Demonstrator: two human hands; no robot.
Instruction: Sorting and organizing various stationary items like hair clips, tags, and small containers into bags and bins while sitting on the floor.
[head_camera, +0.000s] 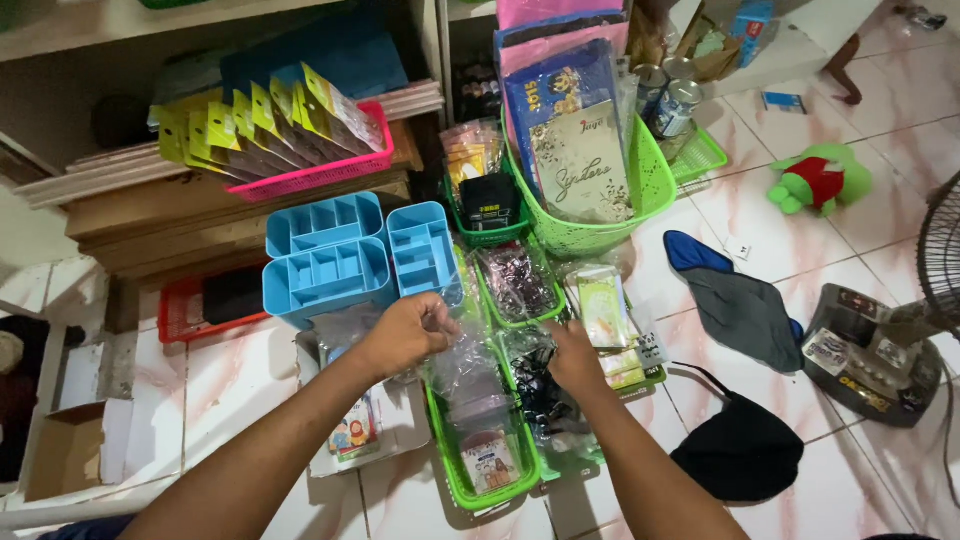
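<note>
My left hand (403, 333) is closed on a clear plastic bag (462, 360), lifting it above a long green basket (470, 488) of small packets. My right hand (575, 357) reaches into the neighbouring green basket (590, 452) and pinches something among dark packets (538, 392); what it grips is hidden by the fingers. Just beyond my hands lie another green tray of dark wrapped items (517, 280) and a tray with pale green card packs (603, 305).
Blue divided organisers (330, 255) stand ahead left, with a pink basket of yellow-carded items (300, 140) on a shelf. A large green basket of folders (590, 160) is behind. Cloth pieces (740, 310), a black cap (745, 450), a fan base (870, 350) and a green plush toy (815, 180) lie on the right.
</note>
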